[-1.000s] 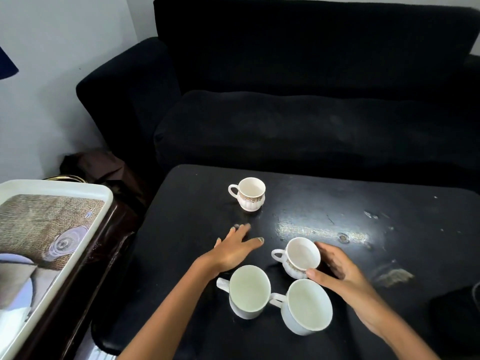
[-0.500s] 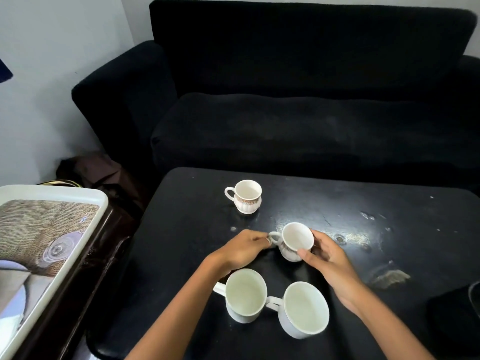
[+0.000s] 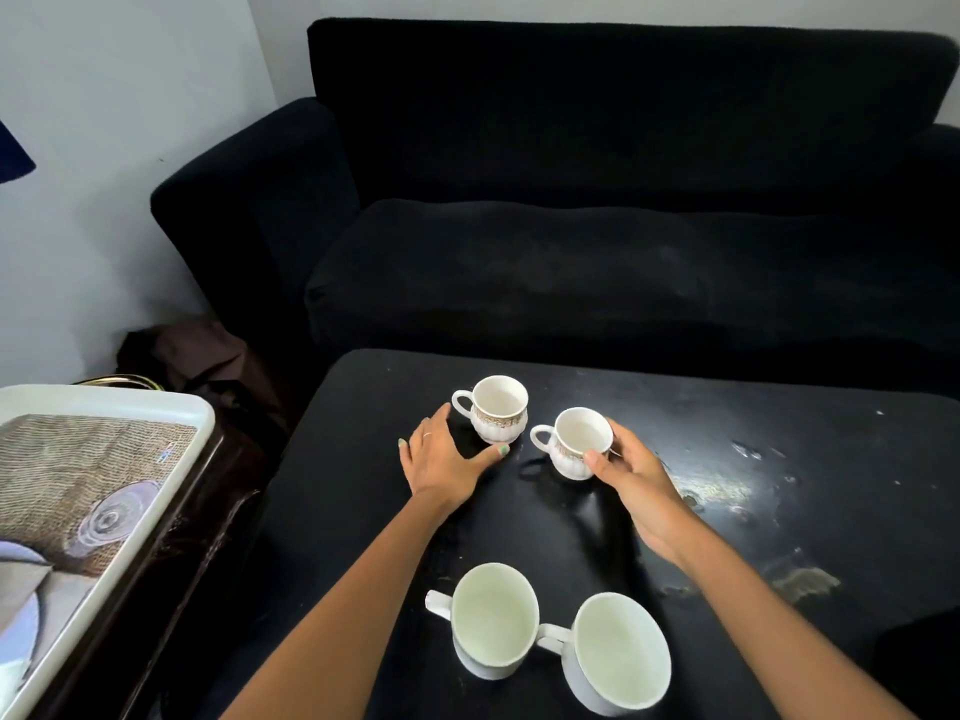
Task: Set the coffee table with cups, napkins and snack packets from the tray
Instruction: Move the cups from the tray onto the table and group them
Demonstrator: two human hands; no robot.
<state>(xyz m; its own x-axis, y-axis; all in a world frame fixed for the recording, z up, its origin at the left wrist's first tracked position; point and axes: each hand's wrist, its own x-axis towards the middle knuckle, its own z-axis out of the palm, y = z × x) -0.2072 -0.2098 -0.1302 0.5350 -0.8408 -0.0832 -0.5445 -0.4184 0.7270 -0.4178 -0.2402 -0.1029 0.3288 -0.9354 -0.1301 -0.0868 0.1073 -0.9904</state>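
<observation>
Four cups upright on black coffee table [image 3: 675,511]. Two small patterned cups at far side: left small cup [image 3: 497,407], right small cup [image 3: 577,443], handles pointing left. Two plain white mugs near edge, just beside each other: left mug [image 3: 493,618], right mug [image 3: 618,652]. White tray [image 3: 205,415] at left.

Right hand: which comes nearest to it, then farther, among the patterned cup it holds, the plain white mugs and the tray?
From the right hand:
1. Small patterned cup, gripped.
2. Plain white mug, nearer right.
3. Plain white mug, nearer left.
4. White printed tray, far left.

glossy ceramic cups [image 3: 582,442], scuffed shiny blk table [image 3: 779,511], matt cloth sofa [image 3: 623,200]
</observation>
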